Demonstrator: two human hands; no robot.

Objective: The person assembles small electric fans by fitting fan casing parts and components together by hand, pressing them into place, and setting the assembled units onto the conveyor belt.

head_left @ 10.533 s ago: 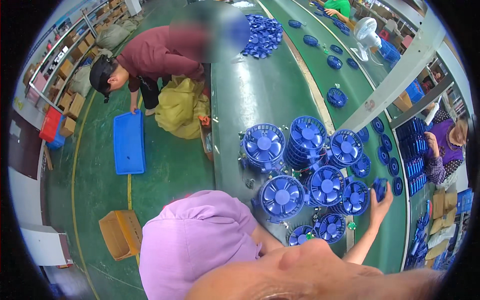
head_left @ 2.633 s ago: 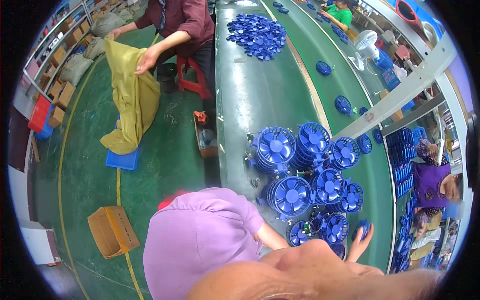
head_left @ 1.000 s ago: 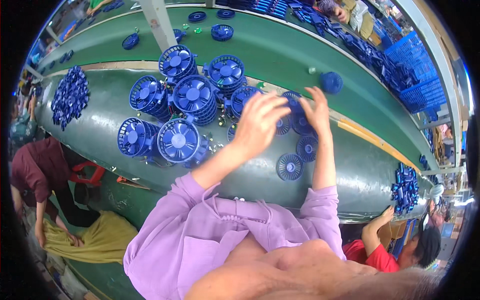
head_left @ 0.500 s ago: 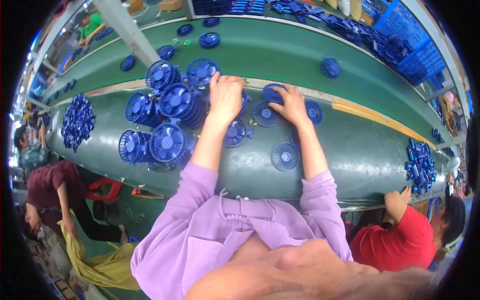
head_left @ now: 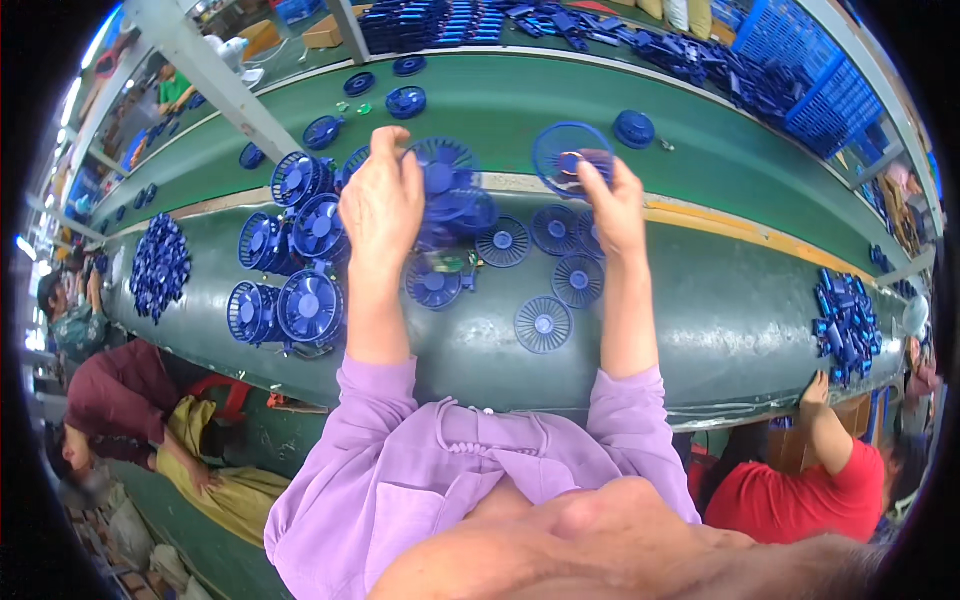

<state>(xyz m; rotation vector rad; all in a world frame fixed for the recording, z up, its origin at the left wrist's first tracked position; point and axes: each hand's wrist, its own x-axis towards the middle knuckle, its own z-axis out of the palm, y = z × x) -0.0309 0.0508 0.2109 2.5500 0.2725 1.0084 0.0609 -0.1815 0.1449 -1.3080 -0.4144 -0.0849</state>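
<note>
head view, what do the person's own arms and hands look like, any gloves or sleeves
Light purple sleeves, loose and wrinkled, end partway down the forearms. Both the left hand and right hand are ungloved; no watch or bracelet shows at the wrists.

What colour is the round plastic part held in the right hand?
Blue: the round plastic part in the right hand shows best in the head view.

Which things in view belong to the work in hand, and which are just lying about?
In work: round blue grille in right hand; blurred blue fan at left hand; fan stacks; loose grilles.

Lying about: cardboard box; blue baskets.
</note>
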